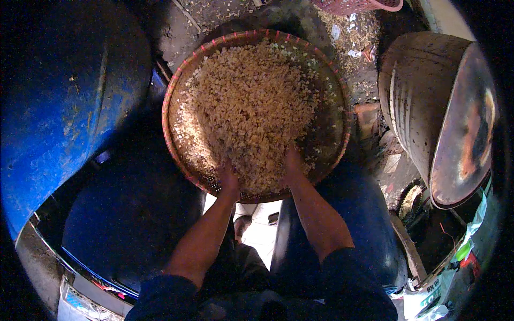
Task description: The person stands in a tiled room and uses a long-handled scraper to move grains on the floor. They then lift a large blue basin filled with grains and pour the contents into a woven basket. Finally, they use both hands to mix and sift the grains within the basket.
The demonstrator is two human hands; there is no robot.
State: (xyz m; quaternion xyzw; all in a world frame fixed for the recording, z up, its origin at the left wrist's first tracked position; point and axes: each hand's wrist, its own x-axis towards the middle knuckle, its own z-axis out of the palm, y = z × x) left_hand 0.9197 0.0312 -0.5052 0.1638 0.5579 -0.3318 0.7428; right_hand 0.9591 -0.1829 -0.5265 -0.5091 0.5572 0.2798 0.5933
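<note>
A wide round woven basket tray (171, 150) with a rim bound at intervals in pink lies before me, heaped with small tan, flaky or grainy pieces (249, 100). My left hand (229, 176) is at the near left part of the heap, its fingers sunk in the pieces. At the near right part, my right hand (293, 164) is likewise partly buried. Both sets of fingers are hidden, so what they close on does not show. Paler pieces lie scattered on the tray's left side and far right side.
Blue drums (52, 100) stand at the left, with dark blue drum-like shapes on both sides of my legs. A large dented metal drum (421, 88) lies at the right. A pink plastic basket (357, 5) and littered ground are beyond the tray. Printed sacks (433, 293) are at lower right.
</note>
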